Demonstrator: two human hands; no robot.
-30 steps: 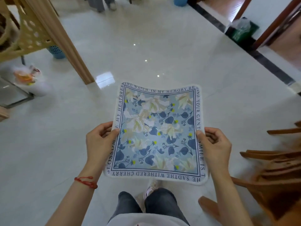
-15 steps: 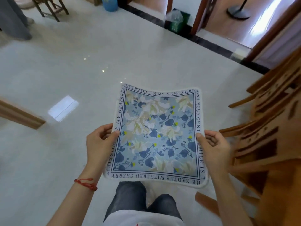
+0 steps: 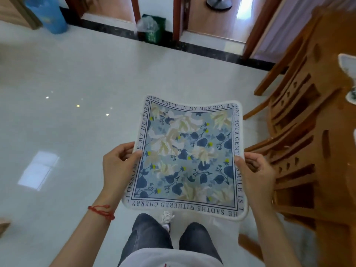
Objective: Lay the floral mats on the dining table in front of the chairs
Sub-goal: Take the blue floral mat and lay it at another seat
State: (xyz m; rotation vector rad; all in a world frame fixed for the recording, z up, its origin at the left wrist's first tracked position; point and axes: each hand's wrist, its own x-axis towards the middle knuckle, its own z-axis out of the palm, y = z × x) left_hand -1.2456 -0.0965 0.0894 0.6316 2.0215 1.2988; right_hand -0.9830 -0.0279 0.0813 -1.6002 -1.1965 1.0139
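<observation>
I hold a square floral mat flat in front of me, blue and cream flowers inside a border of printed words. My left hand grips its left edge, thumb on top. My right hand grips its right edge the same way. Wooden dining chairs stand close on my right, backs toward me. Beyond them is the brown dining table, with part of another mat lying on it at the frame's right edge.
Pale glossy tiled floor spreads to the left and ahead. A blue bin and a green bin with a plastic bag stand by the doorways at the far wall. My legs and one shoe show below the mat.
My view has swung to the right: the chairs and table have come into the right side, the doorways nearer. Both hands keep the same grip on the mat.
</observation>
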